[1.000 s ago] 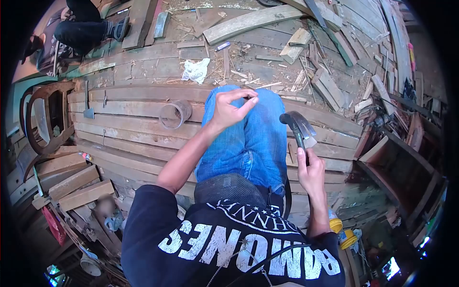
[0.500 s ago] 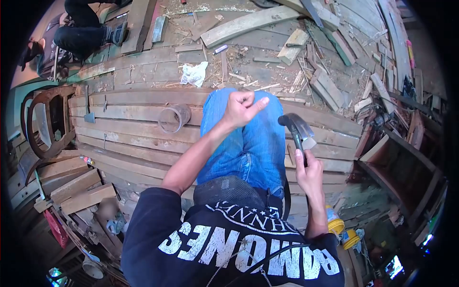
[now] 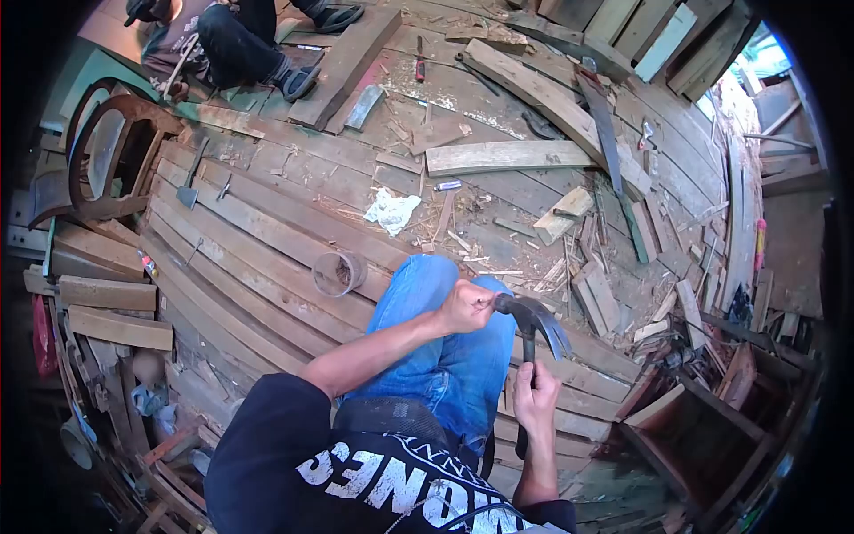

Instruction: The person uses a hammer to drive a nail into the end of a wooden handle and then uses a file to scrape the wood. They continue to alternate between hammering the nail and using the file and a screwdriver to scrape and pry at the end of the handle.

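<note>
My right hand (image 3: 536,398) is wrapped round the handle of a claw hammer (image 3: 538,319). The hammer stands head up, its claw pointing right and its striking face turned left. Right beside that face is my left hand (image 3: 467,307), closed over my knee with thumb and fingers pressed together. Whatever it pinches, if anything, is too small to make out. Both hands are above my legs in blue jeans (image 3: 405,298). A clear plastic tub (image 3: 339,273) with small bits in it stands on the wooden slats to the left.
Wood offcuts (image 3: 596,294) and shavings litter the floor ahead. A handsaw (image 3: 605,133) leans across a long beam (image 3: 507,157). A crumpled white cloth (image 3: 391,211) lies ahead of the tub. A wooden chair frame (image 3: 116,156) stands left, and another person (image 3: 236,44) sits at far left.
My right hand has brought the hammer left, so its head now meets or nearly meets my left hand. The left thumb, raised before, is folded in. My view has turned and tilted up.
</note>
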`<move>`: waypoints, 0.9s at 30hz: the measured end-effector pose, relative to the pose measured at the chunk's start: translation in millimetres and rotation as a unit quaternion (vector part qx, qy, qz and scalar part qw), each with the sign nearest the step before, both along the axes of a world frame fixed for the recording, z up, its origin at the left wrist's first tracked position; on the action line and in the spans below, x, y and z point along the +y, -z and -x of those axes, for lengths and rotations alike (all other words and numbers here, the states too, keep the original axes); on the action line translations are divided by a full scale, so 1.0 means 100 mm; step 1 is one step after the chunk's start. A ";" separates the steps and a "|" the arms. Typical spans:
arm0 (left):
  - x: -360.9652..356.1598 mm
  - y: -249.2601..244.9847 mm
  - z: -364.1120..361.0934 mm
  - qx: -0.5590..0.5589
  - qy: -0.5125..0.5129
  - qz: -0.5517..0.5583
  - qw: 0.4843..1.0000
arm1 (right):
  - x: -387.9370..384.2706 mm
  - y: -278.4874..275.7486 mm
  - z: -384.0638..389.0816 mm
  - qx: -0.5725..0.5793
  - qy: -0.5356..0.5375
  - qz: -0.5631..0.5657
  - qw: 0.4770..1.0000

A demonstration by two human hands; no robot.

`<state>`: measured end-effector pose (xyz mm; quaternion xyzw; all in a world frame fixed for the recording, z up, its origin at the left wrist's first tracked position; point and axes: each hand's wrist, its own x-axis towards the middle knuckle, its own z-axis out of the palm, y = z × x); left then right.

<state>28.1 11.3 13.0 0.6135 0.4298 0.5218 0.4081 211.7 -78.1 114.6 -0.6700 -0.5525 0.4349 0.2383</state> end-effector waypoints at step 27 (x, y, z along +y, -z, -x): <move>0.06 0.17 0.02 0.016 0.031 0.023 0.999 | 0.77 -0.59 0.03 -0.025 -0.178 -0.083 0.980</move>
